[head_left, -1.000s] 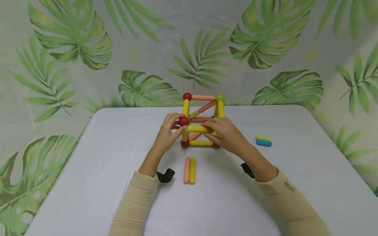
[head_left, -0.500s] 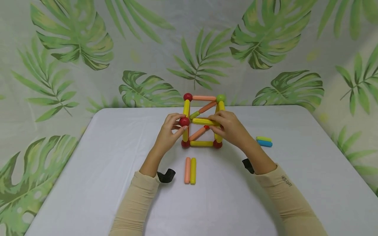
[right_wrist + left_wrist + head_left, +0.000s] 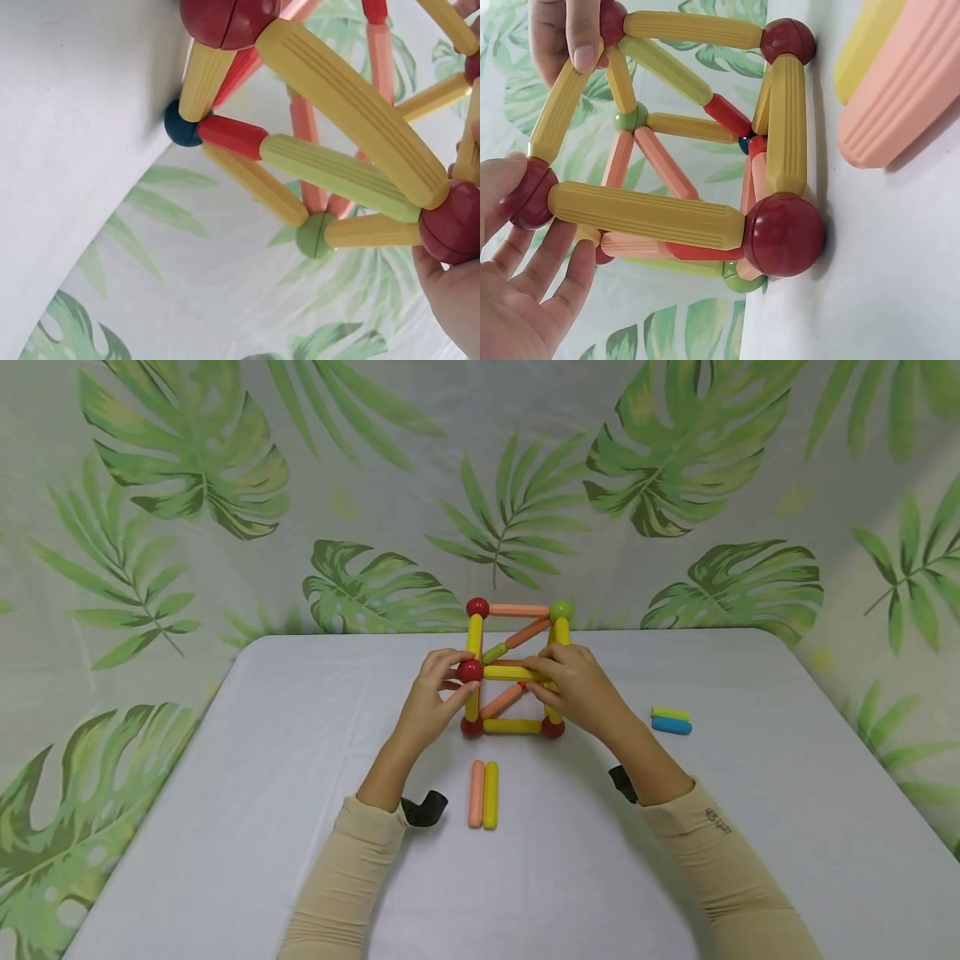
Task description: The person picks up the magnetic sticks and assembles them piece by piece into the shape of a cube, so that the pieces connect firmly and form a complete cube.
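A magnetic stick-and-ball frame stands on the table, boxlike, with red balls at its near corners. My left hand pinches the upper near-left red ball between thumb and fingers. My right hand grips a yellow magnetic stick that lies level across the front top. In the left wrist view the yellow stick runs from the ball at my left fingers to a second red ball by my right fingers. The right wrist view shows my right hand around that red ball.
A pink stick and a yellow stick lie side by side in front of the frame. Off to the right are a short lime stick and a blue one. A leaf-print cloth hangs behind the table.
My right hand first drew the yellow stick back and rightward, then brought it left so its end meets the red ball. My left hand has kept its pinch on that ball.
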`<state>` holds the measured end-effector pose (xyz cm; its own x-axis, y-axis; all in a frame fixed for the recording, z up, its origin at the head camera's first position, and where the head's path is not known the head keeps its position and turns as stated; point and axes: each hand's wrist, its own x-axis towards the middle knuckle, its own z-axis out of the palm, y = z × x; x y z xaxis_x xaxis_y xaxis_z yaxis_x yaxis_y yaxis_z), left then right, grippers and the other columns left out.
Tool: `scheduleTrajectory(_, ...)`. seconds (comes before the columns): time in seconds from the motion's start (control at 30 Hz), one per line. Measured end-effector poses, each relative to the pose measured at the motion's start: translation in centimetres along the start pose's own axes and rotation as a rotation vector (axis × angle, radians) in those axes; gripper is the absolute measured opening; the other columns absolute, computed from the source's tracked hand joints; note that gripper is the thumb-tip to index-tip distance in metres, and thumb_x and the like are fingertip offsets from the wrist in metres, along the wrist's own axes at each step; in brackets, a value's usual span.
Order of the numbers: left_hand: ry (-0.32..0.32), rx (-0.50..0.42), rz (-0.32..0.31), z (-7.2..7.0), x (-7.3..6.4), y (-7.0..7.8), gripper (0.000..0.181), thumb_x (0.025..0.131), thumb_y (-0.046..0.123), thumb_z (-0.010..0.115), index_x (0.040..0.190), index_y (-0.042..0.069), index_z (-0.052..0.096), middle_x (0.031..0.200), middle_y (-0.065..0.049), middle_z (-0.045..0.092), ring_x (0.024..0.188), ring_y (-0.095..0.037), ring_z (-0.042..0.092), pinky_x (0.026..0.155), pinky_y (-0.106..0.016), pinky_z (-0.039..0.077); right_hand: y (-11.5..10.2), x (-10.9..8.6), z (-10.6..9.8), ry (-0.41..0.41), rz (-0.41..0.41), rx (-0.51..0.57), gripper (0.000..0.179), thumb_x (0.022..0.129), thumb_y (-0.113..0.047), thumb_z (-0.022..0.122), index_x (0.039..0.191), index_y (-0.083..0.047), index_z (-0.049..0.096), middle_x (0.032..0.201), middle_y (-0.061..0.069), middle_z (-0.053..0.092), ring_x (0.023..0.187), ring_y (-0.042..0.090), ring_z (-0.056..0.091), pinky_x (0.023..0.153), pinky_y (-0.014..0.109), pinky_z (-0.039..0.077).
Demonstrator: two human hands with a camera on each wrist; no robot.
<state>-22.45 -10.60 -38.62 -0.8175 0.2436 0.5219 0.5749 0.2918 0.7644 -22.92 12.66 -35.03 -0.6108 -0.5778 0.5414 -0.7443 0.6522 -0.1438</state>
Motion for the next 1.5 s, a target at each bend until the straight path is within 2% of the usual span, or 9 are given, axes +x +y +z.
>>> scheduleTrajectory(0.3, -0.022, 0.116, 0.000, -0.2, 0.0, 0.5, 0.046, 0.084, 0.016, 0.064, 0.125, 0.007, 0.045, 0.121, -0.011, 0.039, 0.092, -0.018, 0.052, 0.079, -0.034, 0.047, 1.1, -1.3, -1.5, 0.101, -0.027, 0.119, 0.041, 0.074, -0.011, 0.074, 0.111, -0.003, 0.059, 0.104, 0.011, 0.054, 0.093, 0.025, 0.050, 0.083, 0.040, 0.042)
scheduleTrajectory(0.57, 0.195, 0.143, -0.016, 0.5, -2.1, 1.3, 0.040, 0.089, 0.015, 0.056, 0.116, 0.003, 0.030, 0.113, -0.012, 0.034, 0.088, -0.022, 0.048, 0.072, -0.036, 0.048, 4.4, -7.5, -4.3, 0.101, 0.211, 0.142, 0.046, 0.077, -0.009, 0.072, 0.118, -0.004, 0.053, 0.114, 0.010, 0.050, 0.106, 0.025, 0.046, 0.085, 0.044, 0.041)
scheduleTrajectory(0.63, 0.192, 0.149, -0.041, 0.8, -3.2, 1.3, 0.034, 0.088, 0.011, 0.054, 0.110, 0.003, 0.030, 0.108, -0.012, 0.035, 0.082, -0.022, 0.048, 0.067, -0.036, 0.048, 5.6, -9.2, -4.6, 0.071, 0.268, 0.147, 0.045, 0.078, -0.009, 0.070, 0.119, -0.003, 0.052, 0.115, 0.011, 0.049, 0.105, 0.027, 0.046, 0.083, 0.046, 0.040)
scheduleTrajectory(0.73, 0.054, 0.205, -0.119, 1.2, -4.8, 1.2, 0.030, 0.087, 0.010, 0.056, 0.106, 0.003, 0.034, 0.102, -0.012, 0.038, 0.077, -0.021, 0.048, 0.061, -0.031, 0.046, 7.4, -11.4, -4.8, -0.008, 0.362, 0.167, 0.045, 0.083, -0.013, 0.066, 0.123, -0.002, 0.048, 0.118, 0.015, 0.046, 0.104, 0.031, 0.044, 0.082, 0.049, 0.038)
scheduleTrajectory(0.83, -0.157, 0.274, -0.234, 1.7, -6.1, 1.2, 0.031, 0.086, 0.014, 0.058, 0.108, 0.004, 0.039, 0.099, -0.009, 0.042, 0.073, -0.018, 0.047, 0.057, -0.024, 0.043, 8.9, -12.8, -4.9, -0.136, 0.465, 0.203, 0.046, 0.087, -0.017, 0.060, 0.126, 0.000, 0.044, 0.122, 0.020, 0.043, 0.106, 0.036, 0.042, 0.084, 0.051, 0.036)
scheduleTrajectory(0.97, -0.396, 0.337, -0.366, 2.2, -6.9, 1.1, 0.042, 0.085, 0.021, 0.058, 0.121, 0.006, 0.042, 0.100, -0.005, 0.045, 0.073, -0.015, 0.047, 0.061, -0.025, 0.043, 10.5, -13.8, -4.7, -0.334, 0.564, 0.247, 0.049, 0.089, -0.020, 0.058, 0.128, 0.003, 0.040, 0.124, 0.025, 0.041, 0.110, 0.042, 0.038, 0.086, 0.056, 0.033)
scheduleTrajectory(1.07, -0.518, 0.398, -0.400, 2.4, -7.2, 1.1, 0.053, 0.084, 0.023, 0.059, 0.130, 0.004, 0.040, 0.104, -0.007, 0.046, 0.077, -0.015, 0.048, 0.067, -0.027, 0.043, 11.2, -14.2, -4.4, -0.446, 0.592, 0.240, 0.049, 0.088, -0.019, 0.059, 0.128, 0.003, 0.041, 0.124, 0.028, 0.039, 0.111, 0.045, 0.035, 0.087, 0.058, 0.032)
scheduleTrajectory(1.2, -0.598, 0.449, -0.410, 2.5, -7.5, 1.1, 0.054, 0.081, 0.023, 0.060, 0.129, 0.002, 0.044, 0.106, -0.009, 0.047, 0.077, -0.015, 0.048, 0.069, -0.026, 0.042, 11.4, -14.4, -4.1, -0.478, 0.606, 0.198, 0.043, 0.086, -0.013, 0.061, 0.123, 0.004, 0.046, 0.123, 0.030, 0.037, 0.111, 0.049, 0.033, 0.087, 0.060, 0.032)
scheduleTrajectory(1.5, -0.601, 0.397, -0.422, 2.1, -7.5, 1.4, 0.033, 0.078, 0.011, 0.061, 0.110, 0.010, 0.054, 0.084, 0.000, 0.049, 0.067, -0.013, 0.049, 0.056, -0.023, 0.043, 11.4, -14.3, -3.5, -0.546, 0.594, 0.149, 0.034, 0.083, -0.005, 0.062, 0.112, 0.009, 0.052, 0.099, 0.023, 0.054, 0.093, 0.041, 0.051, 0.078, 0.052, 0.042)
